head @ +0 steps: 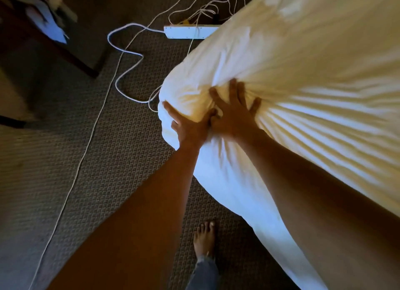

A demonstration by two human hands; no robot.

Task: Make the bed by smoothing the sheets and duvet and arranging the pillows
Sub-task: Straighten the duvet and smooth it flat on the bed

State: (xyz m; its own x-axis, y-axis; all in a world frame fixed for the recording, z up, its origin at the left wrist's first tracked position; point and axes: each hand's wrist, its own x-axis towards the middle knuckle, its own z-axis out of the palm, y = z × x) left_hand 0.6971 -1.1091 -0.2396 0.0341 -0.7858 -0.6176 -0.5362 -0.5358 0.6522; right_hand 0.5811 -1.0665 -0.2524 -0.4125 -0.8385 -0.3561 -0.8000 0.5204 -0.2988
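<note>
A white duvet (303, 62) covers the bed and hangs over its near-left corner toward the carpet. Both my hands are on that corner, side by side and touching. My left hand (188, 125) has its thumb stretched out along the corner's edge, and its fingers curl into a bunch of fabric. My right hand (234, 114) lies flat on top with fingers spread, pressing into the duvet. Tight creases fan out from under my hands across the cover to the right. No pillows are in view.
A white power strip (186, 32) lies on the patterned carpet (97, 160) beside the bed, with several white cables (121, 58) looping across the floor. Dark wooden furniture (54, 49) stands at the upper left. My bare foot (204, 237) is close to the bed's side.
</note>
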